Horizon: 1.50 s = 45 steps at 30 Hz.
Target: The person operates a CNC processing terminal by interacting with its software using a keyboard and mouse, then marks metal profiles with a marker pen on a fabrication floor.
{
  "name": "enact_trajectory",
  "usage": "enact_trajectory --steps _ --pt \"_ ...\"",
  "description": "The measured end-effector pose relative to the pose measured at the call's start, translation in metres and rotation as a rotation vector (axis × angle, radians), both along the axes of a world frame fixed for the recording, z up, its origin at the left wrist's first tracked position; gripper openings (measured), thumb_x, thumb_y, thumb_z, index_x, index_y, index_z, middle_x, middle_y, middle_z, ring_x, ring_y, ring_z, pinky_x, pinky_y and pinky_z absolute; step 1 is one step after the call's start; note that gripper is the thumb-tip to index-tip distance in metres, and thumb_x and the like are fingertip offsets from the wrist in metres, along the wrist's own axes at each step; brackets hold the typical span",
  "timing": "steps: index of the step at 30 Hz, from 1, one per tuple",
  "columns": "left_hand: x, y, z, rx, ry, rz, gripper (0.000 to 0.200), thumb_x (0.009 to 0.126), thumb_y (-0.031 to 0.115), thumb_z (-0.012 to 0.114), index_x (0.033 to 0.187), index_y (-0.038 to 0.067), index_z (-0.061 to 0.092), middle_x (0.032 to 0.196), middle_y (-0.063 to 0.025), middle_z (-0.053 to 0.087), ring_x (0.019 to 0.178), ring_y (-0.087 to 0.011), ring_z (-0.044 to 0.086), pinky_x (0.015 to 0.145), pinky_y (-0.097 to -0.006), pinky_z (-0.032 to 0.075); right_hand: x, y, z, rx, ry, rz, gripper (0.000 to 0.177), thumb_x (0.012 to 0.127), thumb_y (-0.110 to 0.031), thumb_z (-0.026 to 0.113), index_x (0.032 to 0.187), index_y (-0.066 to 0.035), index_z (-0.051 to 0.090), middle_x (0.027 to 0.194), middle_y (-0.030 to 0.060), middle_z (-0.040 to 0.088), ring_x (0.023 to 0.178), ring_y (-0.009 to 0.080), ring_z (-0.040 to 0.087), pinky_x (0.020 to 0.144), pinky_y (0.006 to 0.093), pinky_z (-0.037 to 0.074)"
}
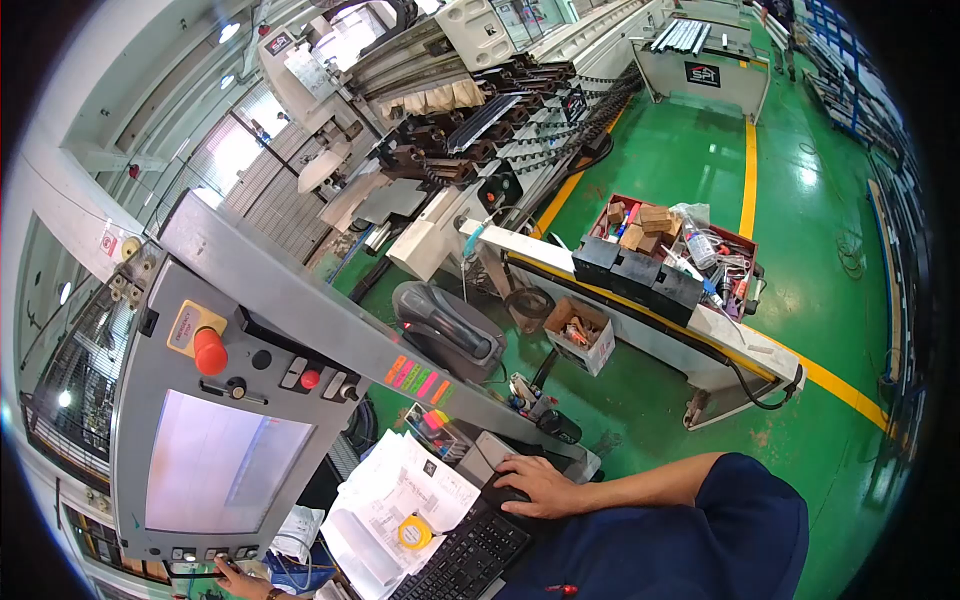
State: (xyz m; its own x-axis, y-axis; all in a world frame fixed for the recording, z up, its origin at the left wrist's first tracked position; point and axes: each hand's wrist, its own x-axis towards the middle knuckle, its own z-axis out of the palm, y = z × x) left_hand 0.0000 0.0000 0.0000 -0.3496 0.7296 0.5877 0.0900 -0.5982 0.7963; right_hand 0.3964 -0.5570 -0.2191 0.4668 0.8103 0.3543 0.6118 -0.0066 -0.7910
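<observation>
My right hand (538, 486) lies over a black computer mouse (508, 494), fingers curved around it, at the keyboard's upper right end. My left hand (240, 582) is low at the left, with a finger stretched to the row of small buttons (218, 555) under the machine's control panel screen (225, 465). Its other fingers are partly hidden. Between my hands is a black keyboard (462, 562). Printed drawing sheets (440, 492), one curled, lie against it with a yellow tape measure (415, 532) on top.
A red emergency stop button (210, 352) juts from the panel. Beyond the console are a barcode scanner in its cradle (448, 330), a small cardboard box (582, 335) and a crate of tools and wood blocks (738, 262). A long machine bed (640, 330) crosses the green floor.
</observation>
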Motion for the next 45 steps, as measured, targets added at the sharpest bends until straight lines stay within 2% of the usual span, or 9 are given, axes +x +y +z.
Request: enact_trajectory --steps 11,14,20,23,29,35,38,41,45 --pt "0.007 -0.003 0.002 0.045 -0.076 -0.057 0.05 0.09 0.035 0.082 0.115 -0.004 0.063 0.113 -0.0135 0.069 0.095 -0.0188 0.064 0.081 -0.0314 0.051 0.0 0.001 0.002 0.02 -0.014 -0.014 0.045 0.095 -0.041 0.068 0.128 -0.012 0.06 0.143 0.0133 0.049 0.144 0.036 0.037 0.116 0.0518 0.029" --pt "-0.002 0.004 0.004 -0.019 -0.018 -0.032 0.05 0.09 0.034 0.082 0.115 -0.004 0.062 0.113 -0.0144 0.069 0.097 -0.0198 0.065 0.084 -0.0327 0.053 0.0 0.002 0.0 0.021 -0.019 -0.017 0.045 0.095 -0.041 0.068 0.128 -0.012 0.06 0.142 0.0131 0.049 0.143 0.0358 0.037 0.116 0.0516 0.03" --pt "0.01 -0.01 0.004 0.057 -0.1 -0.102 0.048 0.09 0.033 0.082 0.112 -0.005 0.062 0.112 -0.014 0.069 0.097 -0.0201 0.065 0.085 -0.033 0.054 0.0 0.002 0.0 0.03 -0.015 -0.019 0.046 0.094 -0.041 0.068 0.129 -0.012 0.061 0.142 0.0135 0.049 0.143 0.0355 0.038 0.116 0.0516 0.03" --pt "0.016 -0.016 0.005 0.063 -0.108 -0.109 0.047 0.089 0.034 0.082 0.109 -0.004 0.063 0.106 -0.0111 0.068 0.088 -0.0174 0.062 0.076 -0.0308 0.05 0.0 0.002 0.0 0.029 -0.011 -0.015 0.046 0.095 -0.042 0.068 0.129 -0.012 0.061 0.143 0.0138 0.049 0.144 0.0358 0.037 0.116 0.0518 0.03" --pt "0.006 -0.003 0.003 0.035 -0.026 0.014 0.046 0.09 0.036 0.082 0.106 -0.002 0.064 0.094 -0.0066 0.063 0.076 -0.0141 0.052 0.067 -0.0292 0.042 0.0 0.001 0.002 0.014 0.001 -0.007 0.046 0.096 -0.042 0.067 0.129 -0.011 0.06 0.143 0.0142 0.049 0.144 0.0363 0.036 0.117 0.0516 0.029" --pt "0.025 -0.027 0.01 0.07 -0.067 0.008 0.046 0.089 0.038 0.082 0.106 -0.001 0.064 0.094 -0.0069 0.064 0.078 -0.015 0.054 0.069 -0.0299 0.045 0.0 0.001 0.002 0.023 -0.007 -0.008 0.046 0.096 -0.042 0.067 0.129 -0.011 0.06 0.143 0.0143 0.049 0.144 0.0363 0.037 0.116 0.0513 0.028" --pt "0.014 -0.013 0.007 0.03 -0.05 0.009 0.046 0.089 0.037 0.082 0.106 -0.002 0.064 0.097 -0.008 0.065 0.08 -0.0156 0.056 0.07 -0.0301 0.046 0.0 0.001 0.002 0.022 -0.005 -0.007 0.046 0.096 -0.042 0.067 0.129 -0.011 0.06 0.143 0.0143 0.049 0.144 0.0363 0.037 0.116 0.0513 0.029" --pt "0.005 -0.002 0.005 0.019 -0.007 0.031 0.047 0.089 0.035 0.082 0.107 -0.004 0.062 0.104 -0.0115 0.067 0.086 -0.0179 0.061 0.076 -0.0313 0.05 0.0 0.001 0.0 0.025 -0.008 -0.008 0.046 0.095 -0.042 0.068 0.129 -0.011 0.06 0.143 0.0141 0.049 0.144 0.0363 0.037 0.116 0.0513 0.029" --pt "0.014 -0.016 0.007 0.049 -0.073 -0.099 0.049 0.09 0.034 0.081 0.11 -0.006 0.06 0.111 -0.0161 0.067 0.096 -0.0214 0.065 0.086 -0.0342 0.054 0.0 0.002 0.0 0.024 0.003 -0.009 0.046 0.095 -0.041 0.068 0.129 -0.012 0.06 0.143 0.0136 0.049 0.144 0.0364 0.037 0.116 0.0517 0.029"
